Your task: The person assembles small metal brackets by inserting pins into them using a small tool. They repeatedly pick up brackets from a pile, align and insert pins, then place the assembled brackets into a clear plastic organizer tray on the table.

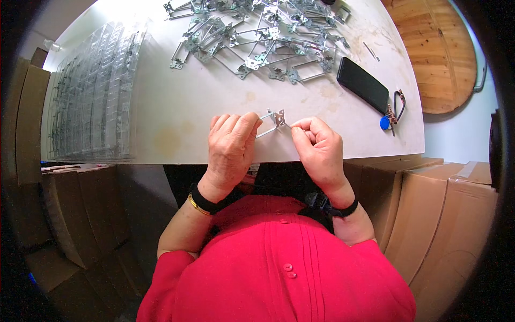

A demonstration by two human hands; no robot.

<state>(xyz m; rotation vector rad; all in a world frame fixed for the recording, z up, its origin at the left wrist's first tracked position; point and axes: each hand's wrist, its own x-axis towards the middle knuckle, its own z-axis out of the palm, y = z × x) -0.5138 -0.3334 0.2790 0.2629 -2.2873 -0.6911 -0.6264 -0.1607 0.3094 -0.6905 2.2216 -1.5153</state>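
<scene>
Close to the table's front edge, my left hand (232, 140) is closed on a small metal bracket (279, 117), a punched plate with thin rods running back into my fingers. To the right of the plate, my right hand (321, 147) is closed in a pinch between thumb and forefinger. A thin tip shows between that pinch and the plate, but what it belongs to is hidden by my fingers. Farther back lies a loose pile of similar metal brackets (263, 43), with plates and rods tangled together.
Stacked clear plastic trays (99, 91) holding metal parts cover the table's left side. A black phone (363, 84), keys with a blue tag (385, 122) and a thin rod (370, 51) lie on the right. Cardboard boxes (429, 209) flank me below the white table (177, 123).
</scene>
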